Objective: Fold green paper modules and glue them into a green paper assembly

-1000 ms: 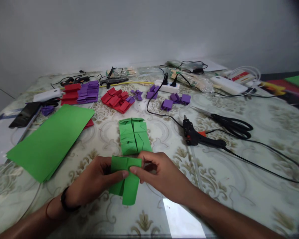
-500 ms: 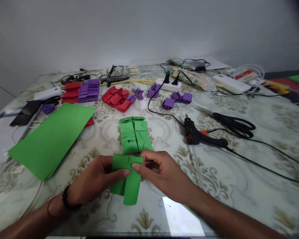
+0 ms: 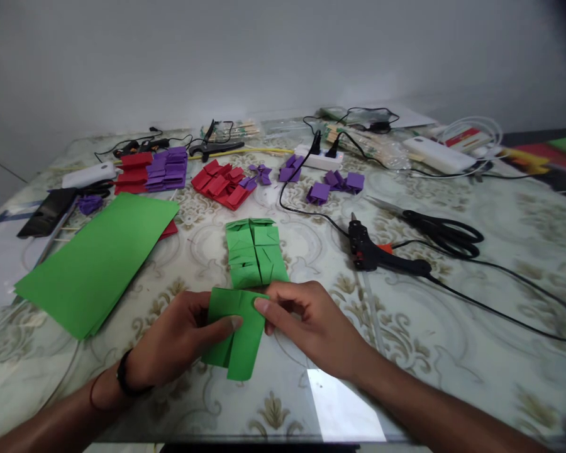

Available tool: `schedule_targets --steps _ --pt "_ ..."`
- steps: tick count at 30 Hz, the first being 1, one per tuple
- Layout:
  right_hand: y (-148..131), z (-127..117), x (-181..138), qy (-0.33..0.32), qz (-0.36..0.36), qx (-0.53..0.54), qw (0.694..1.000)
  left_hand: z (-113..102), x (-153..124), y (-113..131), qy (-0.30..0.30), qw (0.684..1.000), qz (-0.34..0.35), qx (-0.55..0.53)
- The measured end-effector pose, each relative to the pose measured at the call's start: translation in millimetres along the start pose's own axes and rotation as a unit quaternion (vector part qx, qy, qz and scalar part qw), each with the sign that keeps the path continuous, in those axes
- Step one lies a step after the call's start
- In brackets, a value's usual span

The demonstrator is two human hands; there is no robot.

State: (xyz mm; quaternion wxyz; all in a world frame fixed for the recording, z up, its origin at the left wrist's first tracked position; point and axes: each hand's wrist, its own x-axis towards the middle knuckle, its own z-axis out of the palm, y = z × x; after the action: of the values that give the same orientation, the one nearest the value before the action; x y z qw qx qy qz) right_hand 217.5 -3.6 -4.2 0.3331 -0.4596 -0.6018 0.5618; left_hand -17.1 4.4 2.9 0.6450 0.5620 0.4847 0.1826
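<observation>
Between my two hands is a folded piece of green paper (image 3: 245, 340), held just above the table near its front edge. My left hand (image 3: 193, 336) grips its left side, thumb on top and fingers underneath. At the upper right edge, my right hand (image 3: 306, 321) pinches the paper between thumb and fingers. A vertical fold line runs down the piece, and its right strip hangs lower than the left one. Just beyond lie several folded green paper units (image 3: 255, 251) set side by side. To the left rests a stack of green sheets (image 3: 104, 258).
A black glue gun (image 3: 372, 248) and black-handled scissors (image 3: 438, 229) lie at the right, with a cord looping around. Farther back are red folded papers (image 3: 221, 184), purple folded papers (image 3: 167, 168), a white power strip (image 3: 318, 157) and pliers (image 3: 217, 148). A black phone (image 3: 49, 212) sits left.
The green paper has shifted slightly left and tilted. My right thumb has slid toward its upper right corner, and my left thumb has moved slightly left.
</observation>
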Motion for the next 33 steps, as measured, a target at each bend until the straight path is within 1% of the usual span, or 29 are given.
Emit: schedule_targets --steps 3,5,9,12,15,21,26,31,33 --pt "-0.1 -1.2 -0.2 0.001 -0.009 -0.012 1.0 -0.1 -0.2 2.2 0.001 1.0 0.001 0.015" --pt "0.4 -1.4 -0.2 0.005 -0.014 -0.028 0.999 -0.2 0.3 4.6 -0.009 0.999 0.001 0.039" --pt "2.4 0.2 0.8 0.007 0.006 -0.029 1.0 -1.5 2.0 6.9 -0.019 0.996 -0.009 0.084" --pt "4.4 1.6 2.0 -0.018 0.027 -0.004 0.999 -3.8 2.9 5.8 -0.003 0.997 -0.002 0.072" --pt "7.4 2.8 2.8 -0.05 0.039 -0.007 0.998 -6.3 4.1 4.9 0.008 0.998 0.011 0.055" --pt "12.6 4.4 2.9 -0.048 0.042 -0.024 0.998 -7.6 8.5 11.3 -0.017 0.998 0.02 0.057" --pt "11.1 3.1 3.4 -0.044 0.035 -0.028 0.998 -7.2 8.2 13.8 -0.006 0.998 0.007 0.06" --pt "10.0 2.2 3.6 -0.086 0.033 -0.033 0.995 -10.4 8.7 7.2 0.033 0.998 0.004 0.055" --pt "11.1 2.4 4.0 -0.082 0.038 -0.032 0.995 -11.1 9.5 6.6 0.028 0.998 0.003 0.059"
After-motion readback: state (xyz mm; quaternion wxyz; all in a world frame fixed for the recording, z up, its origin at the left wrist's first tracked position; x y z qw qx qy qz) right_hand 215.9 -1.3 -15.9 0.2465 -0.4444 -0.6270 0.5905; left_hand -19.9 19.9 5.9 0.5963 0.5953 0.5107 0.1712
